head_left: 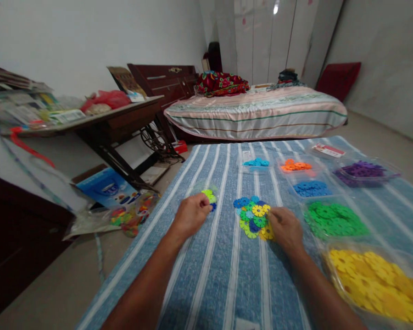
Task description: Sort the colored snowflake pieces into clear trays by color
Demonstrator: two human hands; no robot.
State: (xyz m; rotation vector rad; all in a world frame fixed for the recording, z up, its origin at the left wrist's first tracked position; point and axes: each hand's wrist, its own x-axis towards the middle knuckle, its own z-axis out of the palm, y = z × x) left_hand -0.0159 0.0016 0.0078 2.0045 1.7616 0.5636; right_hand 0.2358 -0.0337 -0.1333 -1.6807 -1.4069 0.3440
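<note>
My left hand [192,213] is closed, its fingertips pinched beside lime-green flower-shaped plastic discs [209,195] and a dark blue one [213,207]. These lie by a clear, round, shallow container [192,189]; whatever the fingers hold is hidden. My right hand [288,230] pinches at the right edge of a loose pile of mixed discs [249,214], with a yellow disc [266,208] at its fingertips. Blue, light blue, green, lime and yellow pieces overlap in that pile, which rests on the blue-and-white striped cloth [223,270].
Clear tubs of sorted discs stand on the right: light blue [256,162], orange [296,165], blue [311,188], purple [363,170], green [335,219] and yellow [378,282]. A red-and-white card [328,150] lies behind. Beyond are a bed [254,112] and a sewing-machine table [119,112].
</note>
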